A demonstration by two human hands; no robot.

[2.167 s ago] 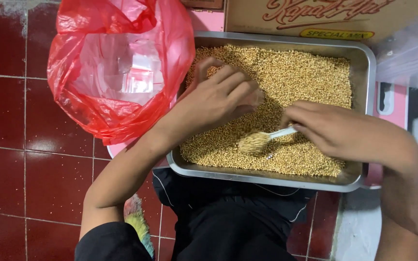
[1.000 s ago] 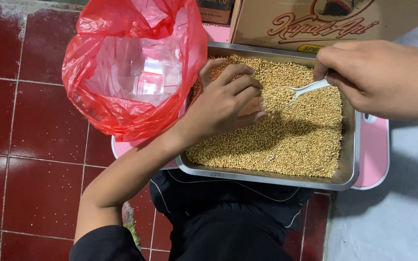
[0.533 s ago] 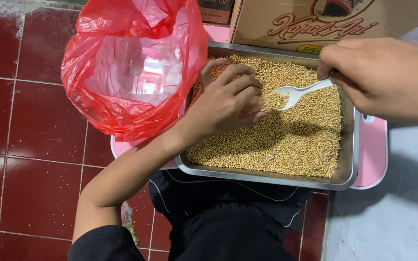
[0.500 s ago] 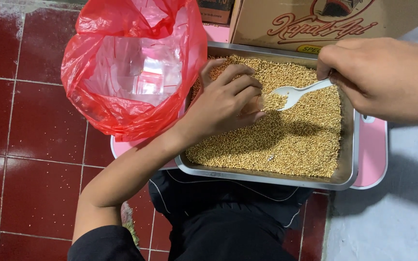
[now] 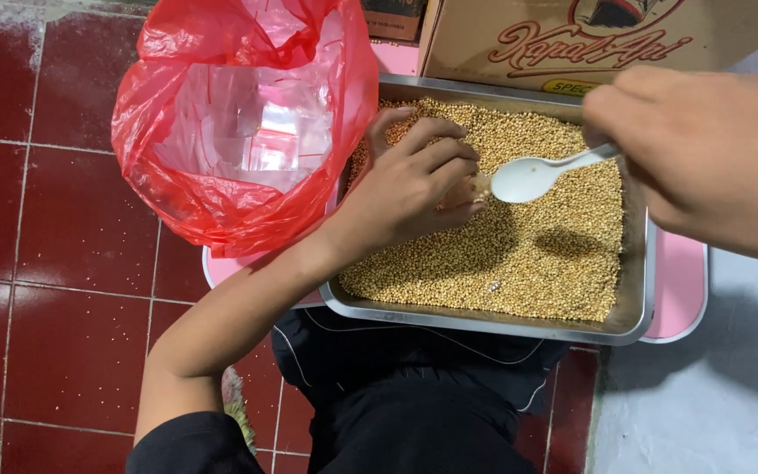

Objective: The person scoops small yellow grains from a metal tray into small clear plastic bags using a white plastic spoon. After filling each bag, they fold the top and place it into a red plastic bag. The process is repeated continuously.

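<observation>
Holding a white plastic spoon [image 5: 532, 178] just above a metal tray [image 5: 633, 298] of golden grains [image 5: 528, 254], the right hand [image 5: 704, 158] pinches its handle. Left hand [image 5: 414, 189] cups something small on the grains. Tilting could scatter grains onto the red floor [image 5: 54, 228].

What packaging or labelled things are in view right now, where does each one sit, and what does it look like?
Cardboard box: top right, behind the metal tray; tan, red script lettering, yellow oval mark.
Red plastic bag: top left, beside the tray; open, translucent, crumpled, no visible print.
Dark package: top centre; mostly cut off.
</observation>
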